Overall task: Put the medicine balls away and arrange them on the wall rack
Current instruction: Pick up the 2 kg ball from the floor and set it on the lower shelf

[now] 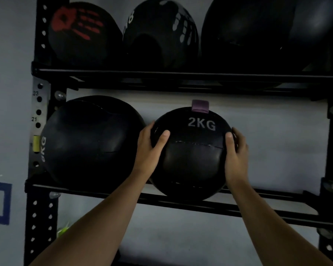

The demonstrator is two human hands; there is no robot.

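A black medicine ball marked 2KG, with a purple tab on top, rests on the lower rails of the black wall rack. My left hand grips its left side and my right hand grips its right side, thumbs on the front. A larger black ball marked 8KG, with a yellow tab, sits just left of it on the same shelf, close to my left hand.
The upper shelf holds three black balls: one with a red handprint, one with a white handprint, one plain. A perforated black upright stands at left. Open rail space lies right of the 2KG ball. Blue tape marks the wall.
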